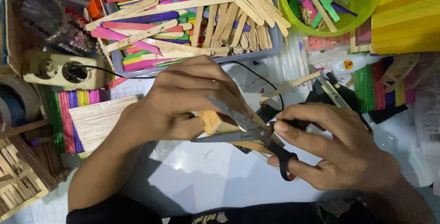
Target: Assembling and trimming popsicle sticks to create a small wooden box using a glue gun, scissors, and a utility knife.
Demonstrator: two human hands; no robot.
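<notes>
- Between the two hands, above the white tabletop (206,178), sits a small wooden piece (215,122), seemingly glued craft sticks; its far end is hidden behind the fingers, so its full shape is unclear.
- The left hand (183,100) pinches this piece from above, fingers curled over it, keeping it steady and lifted for the blades.
- The right hand (339,150) grips the scissors (250,130) by their black handles, fingers closed through the loops; the blades are spread, one above and one under the wood.
- Just beyond, a grey tray (275,40) heaped with plain and coloured sticks lies within reach.
- Beside it stands a green bowl (366,4) of offcuts.
- At the left, a beige power strip (55,70) has a black cord plugged in.
</notes>
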